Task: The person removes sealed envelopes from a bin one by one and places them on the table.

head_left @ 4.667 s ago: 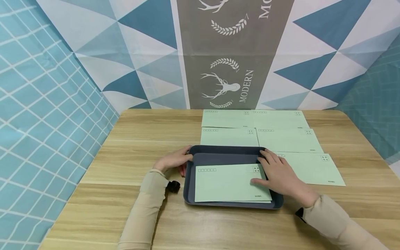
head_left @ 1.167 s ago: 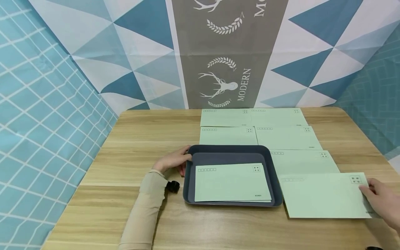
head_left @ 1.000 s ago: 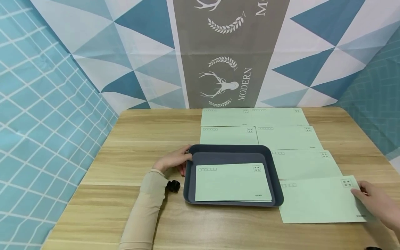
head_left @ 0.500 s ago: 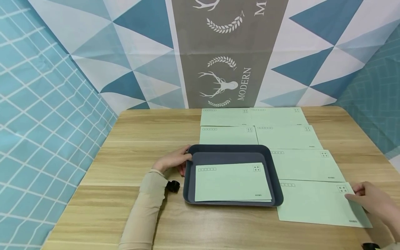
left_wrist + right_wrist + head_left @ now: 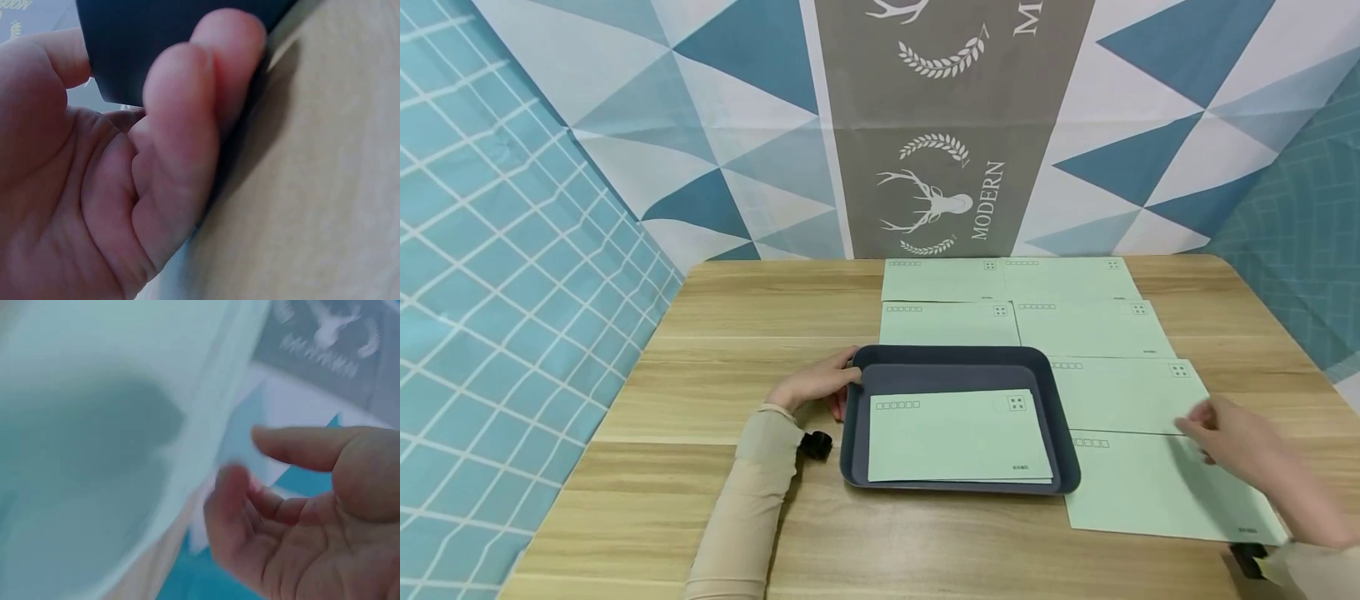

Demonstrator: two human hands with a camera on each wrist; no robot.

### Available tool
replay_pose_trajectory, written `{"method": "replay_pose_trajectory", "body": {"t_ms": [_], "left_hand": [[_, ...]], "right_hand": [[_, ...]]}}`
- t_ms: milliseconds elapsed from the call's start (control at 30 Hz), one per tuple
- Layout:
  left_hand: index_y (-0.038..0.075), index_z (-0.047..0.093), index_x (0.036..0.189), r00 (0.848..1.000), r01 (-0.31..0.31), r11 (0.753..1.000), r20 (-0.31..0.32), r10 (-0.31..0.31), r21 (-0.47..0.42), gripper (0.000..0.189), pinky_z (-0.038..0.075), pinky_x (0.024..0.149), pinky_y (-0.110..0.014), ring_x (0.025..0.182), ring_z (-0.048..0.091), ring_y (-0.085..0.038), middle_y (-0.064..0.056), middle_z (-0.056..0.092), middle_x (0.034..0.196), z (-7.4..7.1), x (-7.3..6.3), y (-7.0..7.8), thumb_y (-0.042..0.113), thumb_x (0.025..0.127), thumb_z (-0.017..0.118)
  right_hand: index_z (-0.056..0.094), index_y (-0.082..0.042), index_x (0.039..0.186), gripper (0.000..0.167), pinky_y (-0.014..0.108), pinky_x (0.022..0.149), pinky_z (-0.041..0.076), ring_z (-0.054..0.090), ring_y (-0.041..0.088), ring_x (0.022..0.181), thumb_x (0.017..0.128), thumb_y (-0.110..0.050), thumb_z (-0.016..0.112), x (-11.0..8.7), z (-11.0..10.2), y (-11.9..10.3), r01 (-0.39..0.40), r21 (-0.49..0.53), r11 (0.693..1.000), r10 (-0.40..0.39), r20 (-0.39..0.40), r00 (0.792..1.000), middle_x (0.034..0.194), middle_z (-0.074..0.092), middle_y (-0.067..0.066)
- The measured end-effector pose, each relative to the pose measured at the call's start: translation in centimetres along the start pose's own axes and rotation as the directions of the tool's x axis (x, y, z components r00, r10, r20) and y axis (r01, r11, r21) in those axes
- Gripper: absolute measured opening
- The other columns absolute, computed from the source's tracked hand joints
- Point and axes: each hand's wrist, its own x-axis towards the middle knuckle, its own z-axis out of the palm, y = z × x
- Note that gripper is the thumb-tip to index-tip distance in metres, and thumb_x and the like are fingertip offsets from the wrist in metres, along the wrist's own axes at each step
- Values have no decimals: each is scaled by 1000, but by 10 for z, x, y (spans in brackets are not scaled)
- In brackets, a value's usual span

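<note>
My left hand (image 5: 812,387) grips the left rim of a dark grey tray (image 5: 955,356), thumb over the edge. In the left wrist view the tray's dark wall (image 5: 125,50) lies between thumb and curled fingers. A pale green envelope (image 5: 958,437) lies face up in the tray, with another edge peeking out beneath it. My right hand (image 5: 1240,442) hovers over the front right envelope (image 5: 1150,492), casting a shadow on it. In the right wrist view its thumb and loosely bent fingers are apart, holding nothing, beside the pale green paper (image 5: 81,487).
Several more envelopes, including a middle right one (image 5: 1120,396) and a back one (image 5: 1067,279), form rows behind and right of the tray. The wooden table (image 5: 760,308) meets a patterned cloth backdrop (image 5: 925,125). A tiled-pattern cloth (image 5: 512,292) hangs at left.
From the tray, my right hand went to the right, lowered an envelope onto the table at front right, let go, and moved back leftward. My left hand stayed on the tray.
</note>
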Motion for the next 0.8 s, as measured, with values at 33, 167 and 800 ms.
{"method": "replay_pose_trajectory", "body": {"t_ms": [33,167,800], "left_hand": [[15,33,130,1000,1,1000,-1,-1,3,44,52,44,-37,46,59,-22,-14,60,60,0,0,0,18,87,41],[14,34,128,1000,-12,1000,-4,12,16,41,52,44,-37,45,59,-23,-15,61,59,0,-1,1,17,88,40],[6,30,139,976,105,899,-218,-11,425,50,49,84,-42,98,59,-29,-20,54,120,10,-16,35,24,93,42]], "right_hand": [[44,10,102,45,29,52,44,55,15,63,94,-35,45,2,1,-12,40,28,999,-40,6,999,80,56,12],[40,9,114,55,30,57,52,60,16,64,94,-43,41,10,12,-61,117,196,974,-136,85,987,90,57,16],[38,7,118,41,31,52,48,54,17,63,91,-22,49,32,47,-113,142,247,959,-191,186,964,90,54,16]]}}
